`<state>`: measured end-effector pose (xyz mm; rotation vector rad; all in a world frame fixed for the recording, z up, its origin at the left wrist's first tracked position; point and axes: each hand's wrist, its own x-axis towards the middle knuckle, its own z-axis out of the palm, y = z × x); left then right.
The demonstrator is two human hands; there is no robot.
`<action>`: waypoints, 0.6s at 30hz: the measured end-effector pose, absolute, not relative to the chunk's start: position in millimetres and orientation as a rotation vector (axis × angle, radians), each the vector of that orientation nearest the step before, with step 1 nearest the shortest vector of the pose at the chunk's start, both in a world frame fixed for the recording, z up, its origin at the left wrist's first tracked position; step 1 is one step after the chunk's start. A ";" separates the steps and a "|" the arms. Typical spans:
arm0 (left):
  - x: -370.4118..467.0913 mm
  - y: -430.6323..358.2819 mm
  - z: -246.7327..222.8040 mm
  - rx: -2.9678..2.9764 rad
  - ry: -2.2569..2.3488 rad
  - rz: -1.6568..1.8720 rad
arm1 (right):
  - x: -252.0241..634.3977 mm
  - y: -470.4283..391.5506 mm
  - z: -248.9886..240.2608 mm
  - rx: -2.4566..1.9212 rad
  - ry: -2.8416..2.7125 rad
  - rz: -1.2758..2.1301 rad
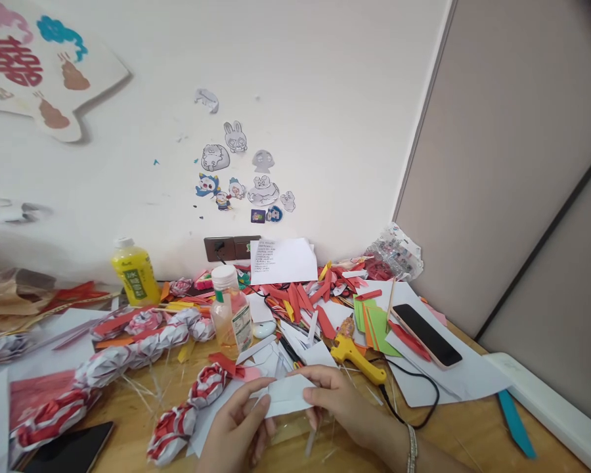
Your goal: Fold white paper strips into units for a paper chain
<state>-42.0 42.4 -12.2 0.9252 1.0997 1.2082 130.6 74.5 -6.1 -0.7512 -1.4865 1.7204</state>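
Holding white paper point(288, 395) at both ends, pinched between thumb and fingers of left hand point(237, 420) and right hand point(343, 402), above the near part of the table point(134, 424), left of the yellow glue gun point(357, 358). Apparently working a crease; likely calls for even pressure.

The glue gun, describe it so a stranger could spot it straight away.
On the wooden table, look just past the braceleted right hand, toward the green paper. The glue gun lies there, a black cord trailing from its grip. Its yellow, pistol-like body sets it apart from the flat paper around it.
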 end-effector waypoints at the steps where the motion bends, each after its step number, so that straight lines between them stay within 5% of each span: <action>1: -42.0 42.2 -12.3 0.894 1.088 1.220 | 130.4 74.0 -5.7 -0.750 -1.455 1.730; 18: -41.7 46.2 -20.8 0.818 0.964 1.057 | 130.0 71.9 -8.3 -0.809 -1.592 1.598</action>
